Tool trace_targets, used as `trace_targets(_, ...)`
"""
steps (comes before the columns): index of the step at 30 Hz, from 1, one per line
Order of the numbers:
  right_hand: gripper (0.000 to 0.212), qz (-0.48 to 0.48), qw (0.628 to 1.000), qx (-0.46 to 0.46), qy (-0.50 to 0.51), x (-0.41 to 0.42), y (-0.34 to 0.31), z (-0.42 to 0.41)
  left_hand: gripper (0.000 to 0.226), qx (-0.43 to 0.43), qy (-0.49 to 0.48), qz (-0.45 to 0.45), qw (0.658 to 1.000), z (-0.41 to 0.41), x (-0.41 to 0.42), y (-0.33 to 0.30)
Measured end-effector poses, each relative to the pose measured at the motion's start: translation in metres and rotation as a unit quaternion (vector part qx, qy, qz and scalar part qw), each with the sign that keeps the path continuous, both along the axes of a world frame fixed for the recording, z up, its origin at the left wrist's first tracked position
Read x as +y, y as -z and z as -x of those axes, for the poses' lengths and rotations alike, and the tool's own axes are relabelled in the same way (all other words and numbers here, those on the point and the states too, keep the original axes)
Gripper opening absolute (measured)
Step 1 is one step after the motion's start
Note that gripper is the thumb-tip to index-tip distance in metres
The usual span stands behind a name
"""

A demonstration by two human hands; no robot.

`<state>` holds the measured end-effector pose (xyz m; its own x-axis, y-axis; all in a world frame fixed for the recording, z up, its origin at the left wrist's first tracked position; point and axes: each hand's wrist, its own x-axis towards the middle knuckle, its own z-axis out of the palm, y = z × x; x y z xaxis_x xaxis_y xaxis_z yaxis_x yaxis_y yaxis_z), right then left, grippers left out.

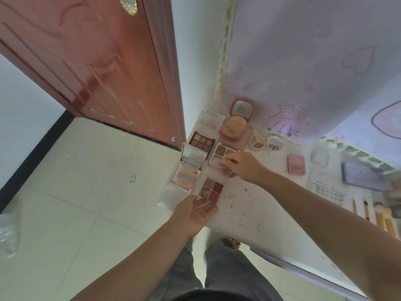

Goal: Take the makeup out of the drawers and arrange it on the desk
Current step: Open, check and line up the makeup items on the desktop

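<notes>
Several open makeup palettes lie at the left end of the white desk (249, 205). My right hand (243, 166) pinches the near edge of a grey four-pan palette (221, 152). My left hand (195, 211) lies palm up with straight fingers at the desk edge, just below a brown-and-red four-pan palette (213, 189). An open blush compact with a mirror (189, 168) sits at the desk's left corner. Behind are a brown six-pan palette (201, 140), a pale palette (209, 120) and a peach powder compact with a puff (235, 127).
A round three-colour pot (257, 141), a white round lid (273, 144), a pink compact (296, 164), a clear square case (320, 157) and a dark tablet (360, 175) lie further right. Yellow-handled brushes (379, 218) lie at the right edge. A red door (97, 61) stands left.
</notes>
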<state>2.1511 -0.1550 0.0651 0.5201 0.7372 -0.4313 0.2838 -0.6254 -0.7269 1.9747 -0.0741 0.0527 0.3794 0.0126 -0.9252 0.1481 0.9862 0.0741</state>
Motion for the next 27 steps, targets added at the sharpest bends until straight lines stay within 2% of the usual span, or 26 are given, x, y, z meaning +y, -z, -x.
trace_targets(3, 0.032, 0.028, 0.998, -0.049, -0.035, 0.008, 0.004, -0.002, 0.024, 0.012, -0.003, -0.013, 1.000, 0.000, 0.003, -0.006)
trace_targets(8, 0.046, 0.035, 0.992, -0.099, -0.070, 0.015, 0.006, -0.006, 0.035, 0.018, 0.018, -0.012, 1.000, 0.000, 0.003, -0.012)
trace_targets(12, 0.038, 0.049, 0.987, -0.131, -0.081, 0.008, 0.002, -0.007, 0.037, 0.021, 0.042, -0.015, 0.999, 0.000, -0.001, -0.016)
trace_targets(16, 0.033, 0.051, 0.988, -0.142, -0.038, -0.018, -0.008, -0.017, 0.030, 0.011, 0.117, -0.011, 0.993, -0.011, -0.022, -0.021)
trace_targets(18, 0.028, 0.060, 0.988, -0.144, -0.001, -0.041, -0.013, -0.027, 0.026, -0.002, 0.160, -0.020, 0.987, -0.027, -0.039, -0.023)
trace_targets(21, 0.024, 0.121, 0.977, -0.167, 0.059, -0.087, -0.024, -0.048, 0.025, -0.022, 0.218, -0.046, 0.975, -0.062, -0.065, -0.025)
trace_targets(25, 0.023, 0.174, 0.968, -0.181, 0.028, -0.139, -0.024, -0.079, 0.025, -0.047, 0.251, -0.091, 0.963, -0.126, -0.096, -0.023)
trace_targets(27, 0.033, 0.205, 0.957, -0.204, 0.001, -0.151, -0.017, -0.088, 0.018, -0.055, 0.254, -0.127, 0.957, -0.156, -0.107, -0.021)
